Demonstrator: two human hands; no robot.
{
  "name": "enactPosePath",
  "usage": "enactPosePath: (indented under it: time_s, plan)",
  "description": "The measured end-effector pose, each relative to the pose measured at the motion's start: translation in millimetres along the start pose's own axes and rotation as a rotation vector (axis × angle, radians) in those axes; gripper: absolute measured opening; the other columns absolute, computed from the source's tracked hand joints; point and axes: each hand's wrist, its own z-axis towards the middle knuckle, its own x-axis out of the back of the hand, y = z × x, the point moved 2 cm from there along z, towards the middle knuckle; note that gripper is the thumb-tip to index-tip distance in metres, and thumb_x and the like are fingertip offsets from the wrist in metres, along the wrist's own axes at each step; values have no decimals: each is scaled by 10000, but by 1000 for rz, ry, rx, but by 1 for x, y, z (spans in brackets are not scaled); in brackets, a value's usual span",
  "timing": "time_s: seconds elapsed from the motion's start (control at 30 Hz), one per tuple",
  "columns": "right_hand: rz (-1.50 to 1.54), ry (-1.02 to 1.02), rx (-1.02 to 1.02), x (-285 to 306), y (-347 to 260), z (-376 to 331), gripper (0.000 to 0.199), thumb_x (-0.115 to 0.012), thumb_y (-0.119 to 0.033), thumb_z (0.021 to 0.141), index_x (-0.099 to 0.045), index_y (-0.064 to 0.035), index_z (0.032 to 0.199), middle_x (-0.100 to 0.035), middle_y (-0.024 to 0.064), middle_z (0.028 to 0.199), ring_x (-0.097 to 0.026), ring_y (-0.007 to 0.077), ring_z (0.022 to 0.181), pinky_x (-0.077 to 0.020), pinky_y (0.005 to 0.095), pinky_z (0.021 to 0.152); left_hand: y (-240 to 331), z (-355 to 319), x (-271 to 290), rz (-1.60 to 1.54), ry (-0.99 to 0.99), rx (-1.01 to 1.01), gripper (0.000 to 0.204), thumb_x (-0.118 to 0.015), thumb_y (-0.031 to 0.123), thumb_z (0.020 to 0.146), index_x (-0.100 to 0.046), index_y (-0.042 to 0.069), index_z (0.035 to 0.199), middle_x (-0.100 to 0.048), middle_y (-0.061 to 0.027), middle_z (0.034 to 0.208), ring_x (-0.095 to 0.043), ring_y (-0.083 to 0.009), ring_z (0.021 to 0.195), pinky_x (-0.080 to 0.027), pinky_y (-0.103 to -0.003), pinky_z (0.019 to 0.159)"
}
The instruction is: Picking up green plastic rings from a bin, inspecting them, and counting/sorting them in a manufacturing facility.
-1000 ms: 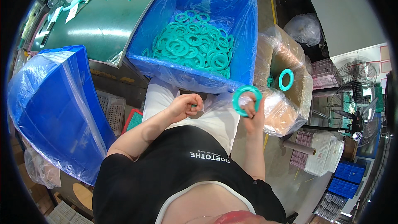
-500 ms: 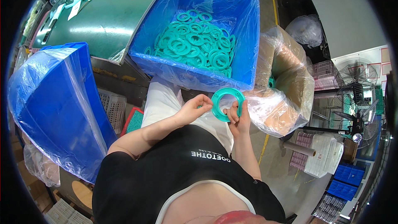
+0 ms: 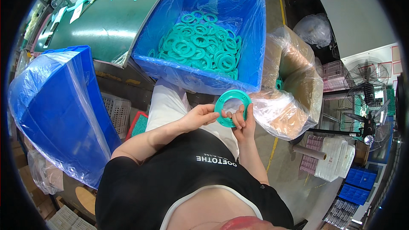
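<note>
A teal plastic ring (image 3: 232,107) with small holes round its face is held up in front of my lap. My left hand (image 3: 199,117) pinches its left rim with the fingertips. My right hand (image 3: 243,123) grips its lower right edge, thumb and fingers on the ring. Just beyond the ring stands a blue crate (image 3: 251,30) lined with clear plastic, filled with several more teal rings (image 3: 196,47).
A second plastic-lined blue crate (image 3: 55,106) stands at my left. A cardboard box lined with clear plastic (image 3: 294,85) sits at my right. Beyond the left crate is a green table top (image 3: 110,17). A floor fan (image 3: 366,89) and stacked crates are far right.
My right hand brought the teal ring from the right in toward my lap. My left hand rose to meet it, and now both hands hold the ring.
</note>
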Motion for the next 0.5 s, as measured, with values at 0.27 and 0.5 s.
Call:
enactPosePath:
  time_s: [0.27, 0.5]
  plan:
    - [-406, 78, 195, -13, 5, -7, 440, -306, -384, 1011, -531, -27, 884, -355, -14, 475, -327, 85, 428, -334, 232, 491, -21, 11, 12, 173, 243, 48, 188, -499, 193, 964, -610, 48, 1007, -375, 74, 625, -314, -34, 556, -256, -208, 504]
    - [-395, 38, 205, -5, -1, -7, 446, -317, -383, 1009, -535, -19, 871, -357, -13, 474, -319, 83, 425, -273, 219, 430, -13, 7, 8, 260, 129, 22, 191, -453, 113, 934, -560, 43, 1077, -433, 37, 686, -384, -55, 636, -340, -220, 579]
